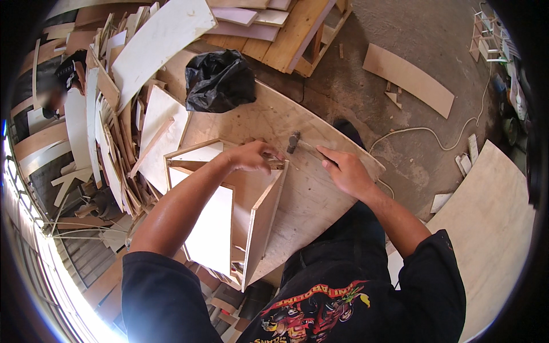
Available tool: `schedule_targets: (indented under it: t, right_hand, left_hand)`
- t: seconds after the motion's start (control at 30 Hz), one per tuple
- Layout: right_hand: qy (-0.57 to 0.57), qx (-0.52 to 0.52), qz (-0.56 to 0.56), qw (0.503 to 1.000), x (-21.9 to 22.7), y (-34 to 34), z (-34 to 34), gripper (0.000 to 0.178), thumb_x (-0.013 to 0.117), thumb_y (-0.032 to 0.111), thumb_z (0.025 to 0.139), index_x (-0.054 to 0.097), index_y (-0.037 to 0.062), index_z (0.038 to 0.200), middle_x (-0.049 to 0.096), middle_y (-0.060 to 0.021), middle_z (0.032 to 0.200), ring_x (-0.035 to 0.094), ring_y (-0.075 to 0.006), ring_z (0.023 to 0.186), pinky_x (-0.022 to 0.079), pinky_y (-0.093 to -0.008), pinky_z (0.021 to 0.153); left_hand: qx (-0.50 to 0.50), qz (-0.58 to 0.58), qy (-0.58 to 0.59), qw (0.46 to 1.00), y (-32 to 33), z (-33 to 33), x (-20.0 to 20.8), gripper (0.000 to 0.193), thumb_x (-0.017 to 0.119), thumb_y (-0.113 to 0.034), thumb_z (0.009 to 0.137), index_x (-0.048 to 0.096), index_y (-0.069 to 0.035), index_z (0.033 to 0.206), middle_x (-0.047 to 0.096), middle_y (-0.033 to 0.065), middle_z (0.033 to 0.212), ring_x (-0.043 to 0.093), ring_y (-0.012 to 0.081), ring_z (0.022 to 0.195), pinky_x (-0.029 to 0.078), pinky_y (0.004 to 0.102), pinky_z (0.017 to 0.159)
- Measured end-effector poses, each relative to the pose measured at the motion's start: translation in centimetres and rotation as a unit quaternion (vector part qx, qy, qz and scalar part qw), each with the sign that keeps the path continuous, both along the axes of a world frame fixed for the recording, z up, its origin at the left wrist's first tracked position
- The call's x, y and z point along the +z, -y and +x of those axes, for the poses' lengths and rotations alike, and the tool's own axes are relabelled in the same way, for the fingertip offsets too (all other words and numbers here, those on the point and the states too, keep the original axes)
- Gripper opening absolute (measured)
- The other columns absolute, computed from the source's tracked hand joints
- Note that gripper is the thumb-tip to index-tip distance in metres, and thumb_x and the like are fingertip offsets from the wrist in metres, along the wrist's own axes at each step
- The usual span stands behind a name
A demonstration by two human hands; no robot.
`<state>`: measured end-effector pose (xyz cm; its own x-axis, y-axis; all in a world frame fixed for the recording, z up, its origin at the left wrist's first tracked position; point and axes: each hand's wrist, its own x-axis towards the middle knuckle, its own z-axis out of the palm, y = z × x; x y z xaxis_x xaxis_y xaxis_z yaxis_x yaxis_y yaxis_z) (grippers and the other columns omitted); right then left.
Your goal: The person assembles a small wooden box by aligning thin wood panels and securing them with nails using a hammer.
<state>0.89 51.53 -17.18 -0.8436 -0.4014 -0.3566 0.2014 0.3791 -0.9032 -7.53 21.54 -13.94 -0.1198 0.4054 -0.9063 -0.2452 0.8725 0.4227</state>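
My right hand (347, 174) is closed around the wooden handle of a hammer (293, 142), whose dark head points left, close to a box corner. That corner belongs to an open wooden box (260, 228) with white inner panels, standing on a plywood work surface. Over the box's upper right corner, my left hand (254, 156) has its fingers bent and drawn together at the edge. Whatever is between those fingertips is too small to make out. A short gap separates the hammer head from my left fingers.
A black plastic bag (220, 80) lies at the back of the plywood table (320, 200). Stacked offcuts (114, 148) crowd the left, where another person (60, 88) is partly visible. A curved board (409, 79) and a white cable (426, 130) lie on the floor.
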Motion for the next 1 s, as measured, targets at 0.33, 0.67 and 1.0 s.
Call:
schedule_targets:
  t: [0.33,0.67,1.0]
  right_hand:
    - [0.070,0.005,-0.027,0.997,-0.1,0.2,-0.8,0.037,0.062,0.018,0.095,0.065,0.0067,0.130,0.069,-0.0265,0.106,0.067,-0.0404,0.099,0.051,-0.0426,0.088]
    - [-0.003,0.018,-0.028,0.999,-1.2,0.6,-0.5,0.037,0.062,0.017,0.096,0.065,0.0067,0.131,0.069,-0.0258,0.107,0.068,-0.0371,0.100,0.051,-0.0404,0.089]
    - [0.132,-0.009,-0.016,0.991,0.2,0.4,-1.0,0.038,0.064,0.016,0.095,0.065,0.0063,0.131,0.070,-0.0245,0.110,0.070,-0.0350,0.100,0.052,-0.0381,0.088]
  left_hand:
    - [-0.065,0.006,-0.168,0.984,0.1,1.0,-0.4,0.058,0.089,-0.014,0.063,0.070,-0.004,0.117,0.071,0.0141,0.107,0.067,0.0298,0.105,0.052,0.0368,0.093]
    - [-0.025,-0.008,-0.187,0.982,0.0,1.1,-0.2,0.050,0.089,-0.013,0.062,0.068,-0.002,0.107,0.071,0.0141,0.101,0.067,0.0304,0.098,0.052,0.0377,0.086]
    - [-0.015,-0.011,-0.196,0.980,-0.2,1.0,0.0,0.047,0.090,-0.013,0.061,0.064,-0.002,0.097,0.069,0.0144,0.095,0.066,0.0322,0.092,0.050,0.0387,0.081]
